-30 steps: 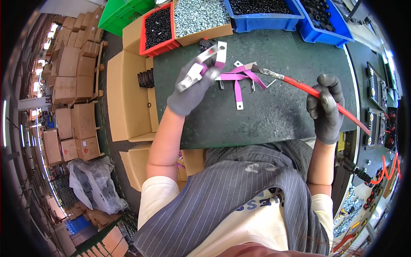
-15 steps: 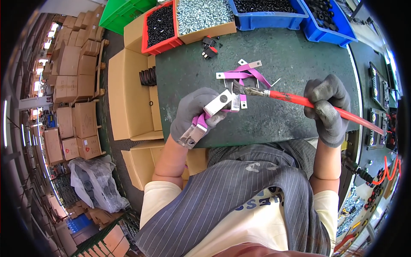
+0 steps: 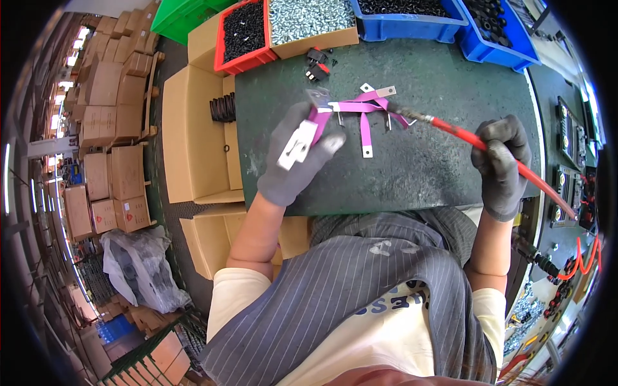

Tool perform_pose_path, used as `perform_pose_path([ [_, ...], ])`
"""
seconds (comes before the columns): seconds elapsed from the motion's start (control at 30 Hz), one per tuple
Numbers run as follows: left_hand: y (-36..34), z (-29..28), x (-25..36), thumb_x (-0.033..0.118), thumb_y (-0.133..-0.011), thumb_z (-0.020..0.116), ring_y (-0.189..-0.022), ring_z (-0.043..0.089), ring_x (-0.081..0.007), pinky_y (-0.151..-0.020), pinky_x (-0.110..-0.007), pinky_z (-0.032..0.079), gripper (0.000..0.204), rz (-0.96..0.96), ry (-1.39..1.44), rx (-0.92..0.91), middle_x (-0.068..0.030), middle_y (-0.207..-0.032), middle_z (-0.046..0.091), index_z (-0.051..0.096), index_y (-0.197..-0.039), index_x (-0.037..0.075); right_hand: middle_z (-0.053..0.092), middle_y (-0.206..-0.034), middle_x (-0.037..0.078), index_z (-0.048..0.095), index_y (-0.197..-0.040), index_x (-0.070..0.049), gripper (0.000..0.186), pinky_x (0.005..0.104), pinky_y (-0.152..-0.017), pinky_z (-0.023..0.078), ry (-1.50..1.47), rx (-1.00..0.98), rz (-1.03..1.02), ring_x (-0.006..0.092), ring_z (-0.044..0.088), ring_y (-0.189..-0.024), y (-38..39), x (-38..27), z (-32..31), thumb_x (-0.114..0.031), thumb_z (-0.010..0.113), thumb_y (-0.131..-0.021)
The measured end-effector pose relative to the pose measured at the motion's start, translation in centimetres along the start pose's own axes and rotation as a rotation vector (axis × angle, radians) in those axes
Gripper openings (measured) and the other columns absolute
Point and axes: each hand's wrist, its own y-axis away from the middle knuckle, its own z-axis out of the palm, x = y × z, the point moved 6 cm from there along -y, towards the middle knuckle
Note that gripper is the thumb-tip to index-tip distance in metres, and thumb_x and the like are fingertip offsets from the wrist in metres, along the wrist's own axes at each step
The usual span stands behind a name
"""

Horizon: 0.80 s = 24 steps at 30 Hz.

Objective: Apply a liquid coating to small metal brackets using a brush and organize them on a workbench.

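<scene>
My left hand (image 3: 290,161), in a grey glove, grips a pink strap with silvery metal end pieces (image 3: 297,145) over the left part of the dark green worktop (image 3: 425,174). My right hand (image 3: 501,157), gloved in grey, holds a red-handled brush (image 3: 468,135), whose dark bristles reach left over a loose pile of pink strips (image 3: 365,128) with holed silver ends. Whether the bristles touch them I cannot tell. Small black and red parts (image 3: 317,63) lie behind the pile.
Red (image 3: 225,64), blue (image 3: 405,32) and green (image 3: 174,19) bins and a carton of silver screws (image 3: 309,22) line the back. Open cardboard boxes (image 3: 183,135) are at left, with stacked cartons beyond. Dark fixtures (image 3: 566,186) and red hose (image 3: 582,257) are at right.
My left hand and its held piece swung down, then rose again and turned. The brush moved left to the held piece, then back up to the right, away from it.
</scene>
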Motion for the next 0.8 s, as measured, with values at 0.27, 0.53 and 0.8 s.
perform_pose_path([
  [0.27, -1.4, 5.7, -1.7, 0.036, -0.076, 0.062, -0.072, 0.062, -0.0313, -0.058, -0.042, 0.047, 0.033, -0.198, -0.615, -0.183, -0.0134, -0.079, 0.063, 0.060, -0.095, 0.009, 0.053, -0.061, 0.006, 0.054, -0.099, 0.000, 0.040, 0.0219, -0.043, 0.030, 0.000, 0.137, 0.085, 0.0093, 0.042, -0.047, 0.6, 3.7, -1.5, -0.036, 0.040, -0.088],
  [0.53, -0.9, 6.3, -2.0, 0.032, -0.073, 0.063, -0.072, 0.060, -0.0313, -0.061, -0.041, 0.048, 0.034, -0.205, -0.832, -0.288, -0.0127, -0.084, 0.060, 0.057, -0.098, 0.011, 0.051, -0.059, 0.006, 0.054, -0.098, 0.000, 0.039, 0.0220, -0.043, 0.030, 0.014, 0.082, 0.112, 0.0090, 0.040, -0.046, 0.9, 4.6, -2.1, -0.035, 0.039, -0.090],
  [0.8, -0.2, 2.3, -1.9, 0.019, -0.072, 0.061, -0.076, 0.058, -0.0302, -0.067, -0.040, 0.046, 0.022, 0.153, -0.734, -0.121, -0.0116, -0.088, 0.060, 0.059, -0.091, 0.008, 0.055, -0.068, 0.004, 0.055, -0.098, -0.002, 0.026, 0.0191, -0.048, 0.033, -0.084, 0.034, 0.199, 0.0063, 0.044, -0.053, 1.7, 5.2, -3.0, -0.022, 0.050, -0.082],
])
